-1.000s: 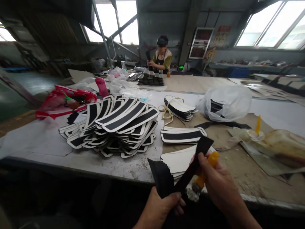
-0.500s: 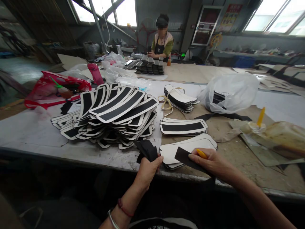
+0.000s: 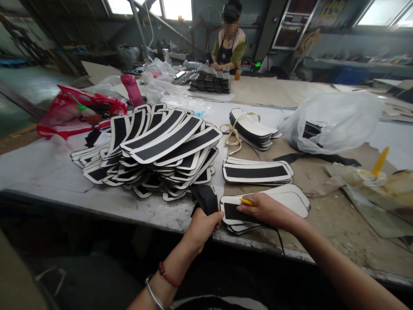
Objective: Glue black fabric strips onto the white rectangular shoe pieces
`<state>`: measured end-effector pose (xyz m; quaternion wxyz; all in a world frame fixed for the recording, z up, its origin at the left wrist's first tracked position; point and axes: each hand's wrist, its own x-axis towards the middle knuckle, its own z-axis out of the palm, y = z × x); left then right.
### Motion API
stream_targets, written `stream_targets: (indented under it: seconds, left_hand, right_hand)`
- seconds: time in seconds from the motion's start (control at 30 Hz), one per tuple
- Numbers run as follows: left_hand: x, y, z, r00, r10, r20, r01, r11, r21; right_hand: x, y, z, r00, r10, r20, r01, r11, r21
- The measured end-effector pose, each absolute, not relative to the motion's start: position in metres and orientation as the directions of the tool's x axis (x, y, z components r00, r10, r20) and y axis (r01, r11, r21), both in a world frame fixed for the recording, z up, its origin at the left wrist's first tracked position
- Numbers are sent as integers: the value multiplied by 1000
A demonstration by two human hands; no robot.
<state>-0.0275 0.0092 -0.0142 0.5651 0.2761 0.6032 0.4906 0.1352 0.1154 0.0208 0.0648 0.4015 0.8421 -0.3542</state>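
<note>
My left hand is closed around a folded bundle of black strips at the table's front edge. Just right of it lies a stack of white curved panels. A black strip lies along the left part of the top panel, its far end hidden under my right hand. That hand is closed on a slim yellow tool, tip pointing left, and its fingers press on the strip. Behind this stack sits another, a pile of panels with black strips on them.
A large heap of black-striped white panels fills the table's left. Tied panels and a clear plastic bag lie farther back. At right, a yellow stick rises from a pot. A person stands across the table.
My right hand has moved left and down, laying the black strip on the top white panel. My left hand keeps its bundle nearly in place. The view has shifted slightly.
</note>
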Motion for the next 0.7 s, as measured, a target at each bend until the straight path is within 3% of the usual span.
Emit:
stream_targets:
  seconds: [0.37, 0.7]
  left_hand:
    - [-30, 14, -15, -183, 869, -460, -226, 419, 880]
    - [-30, 24, -16, -167, 869, -466, -203, 433, 879]
  right_hand:
    - [120, 113, 30, -608, 661, -439, 787, 576, -223]
    - [118, 112, 29, -578, 679, -454, 809, 550, -208]
